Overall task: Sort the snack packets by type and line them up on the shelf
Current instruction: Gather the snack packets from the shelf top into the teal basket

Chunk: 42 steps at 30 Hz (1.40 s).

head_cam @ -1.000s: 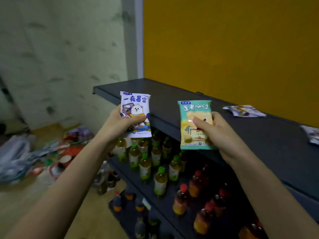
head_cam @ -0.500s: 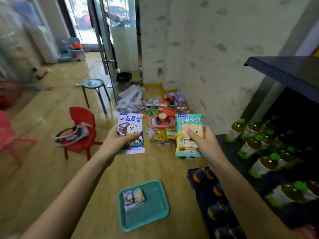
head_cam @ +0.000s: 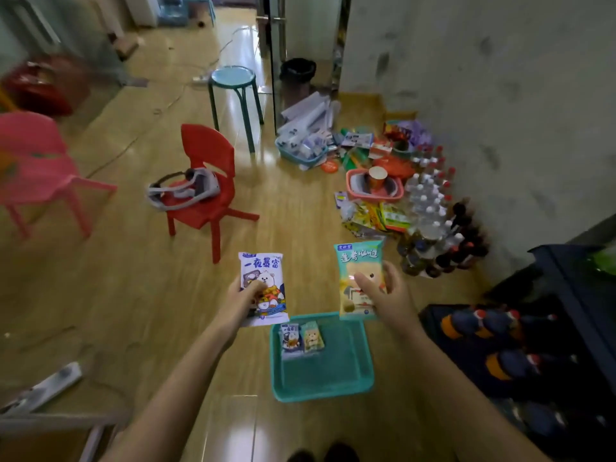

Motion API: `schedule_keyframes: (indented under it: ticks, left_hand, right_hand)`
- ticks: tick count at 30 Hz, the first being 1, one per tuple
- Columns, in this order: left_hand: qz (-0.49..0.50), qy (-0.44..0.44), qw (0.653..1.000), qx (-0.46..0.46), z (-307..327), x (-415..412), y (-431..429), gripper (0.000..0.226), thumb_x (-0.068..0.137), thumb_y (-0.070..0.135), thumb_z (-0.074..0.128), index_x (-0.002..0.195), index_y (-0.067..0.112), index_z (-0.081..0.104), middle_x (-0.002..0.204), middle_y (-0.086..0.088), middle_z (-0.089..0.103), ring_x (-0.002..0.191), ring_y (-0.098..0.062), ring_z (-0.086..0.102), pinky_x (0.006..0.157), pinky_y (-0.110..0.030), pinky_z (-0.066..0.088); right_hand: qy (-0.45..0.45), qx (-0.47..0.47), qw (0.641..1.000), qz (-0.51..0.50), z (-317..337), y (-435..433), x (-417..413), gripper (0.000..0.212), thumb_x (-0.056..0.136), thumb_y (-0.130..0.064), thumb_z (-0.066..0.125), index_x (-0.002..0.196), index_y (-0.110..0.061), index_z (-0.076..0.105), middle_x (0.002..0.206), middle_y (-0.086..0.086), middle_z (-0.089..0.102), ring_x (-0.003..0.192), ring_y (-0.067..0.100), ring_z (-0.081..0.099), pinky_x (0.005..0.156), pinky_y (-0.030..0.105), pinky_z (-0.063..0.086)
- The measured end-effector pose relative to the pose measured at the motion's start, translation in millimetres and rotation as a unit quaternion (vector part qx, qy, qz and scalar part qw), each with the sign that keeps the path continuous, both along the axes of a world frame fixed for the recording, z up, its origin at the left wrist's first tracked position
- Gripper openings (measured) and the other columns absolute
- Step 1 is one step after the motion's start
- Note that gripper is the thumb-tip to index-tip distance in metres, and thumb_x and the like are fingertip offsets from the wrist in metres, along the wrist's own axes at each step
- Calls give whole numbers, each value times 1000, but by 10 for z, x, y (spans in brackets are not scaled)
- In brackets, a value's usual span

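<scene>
**A packet in each hand, above the tray**

The left hand [head_cam: 245, 296] grips a white packet [head_cam: 263, 265] by its lower left edge, thumb across the front, and holds it upright with the cartoon bear facing the camera. The right hand [head_cam: 388, 295] pinches a green packet [head_cam: 357, 261] along its right side, thumb on the front, also upright. The two packets are level with each other and apart.

Below and between them a teal tray [head_cam: 320, 393] lies on the wooden floor [head_cam: 133, 295]. Two small packets lie side by side, touching, in its far left corner: a white one [head_cam: 290, 338] and a green one [head_cam: 312, 336].

To the right stands the dark shelf [head_cam: 573, 295], with bottles [head_cam: 493, 328] lying on its lower level. Further off, by the wall, sit a heap of snacks [head_cam: 376, 216], a pink basket [head_cam: 353, 188] and clear water bottles [head_cam: 430, 195]. To the left, a headset [head_cam: 183, 190] rests on a red chair [head_cam: 206, 151], and a teal stool [head_cam: 235, 81] stands behind it.
</scene>
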<state>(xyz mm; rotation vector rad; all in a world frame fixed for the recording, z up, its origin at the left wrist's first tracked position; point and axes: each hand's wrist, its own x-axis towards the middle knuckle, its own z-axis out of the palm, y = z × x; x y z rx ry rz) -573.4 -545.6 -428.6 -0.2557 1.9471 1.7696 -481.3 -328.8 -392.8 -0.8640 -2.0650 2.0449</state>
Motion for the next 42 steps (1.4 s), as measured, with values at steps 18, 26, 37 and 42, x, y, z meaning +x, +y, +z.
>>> schedule_keyframes:
  ticks: [18, 26, 37, 42]
  left_hand:
    - [-43, -30, 994, -94, -5148, -300, 302, 26, 84, 8, 67, 106, -4, 61, 98, -18, 71, 74, -22, 69, 67, -25, 58]
    - [-39, 0, 985, -169, -6292, -533, 432, 19, 77, 15, 76, 72, 12, 57, 80, -11, 69, 73, -25, 65, 73, -41, 55]
    - [-117, 128, 886, -430, -6523, -593, 600, 40, 79, 38, 64, 102, 13, 42, 111, -5, 53, 96, -23, 57, 70, -33, 44]
    - [-175, 196, 823, -504, -6235, -528, 566, 38, 88, 36, 53, 117, 15, 41, 117, 0, 50, 107, -16, 50, 77, -23, 38]
  right_hand:
    - [-61, 19, 998, 22, -5245, 57, -498, 42, 84, -20, 67, 120, -24, 45, 112, 4, 63, 98, 21, 65, 86, 42, 56]
    - [-120, 25, 992, 26, -6626, 94, -817, 41, 93, -17, 55, 131, -11, 42, 106, 11, 64, 82, 26, 66, 75, 42, 57]
    - [-236, 280, 920, 142, -6845, 86, -1034, 44, 89, -32, 58, 126, -11, 47, 121, 6, 53, 106, 21, 55, 88, 35, 49]
    - [-257, 364, 879, 171, -6589, 113, -994, 39, 86, -38, 58, 117, -16, 47, 122, 1, 45, 113, 18, 45, 90, 31, 41]
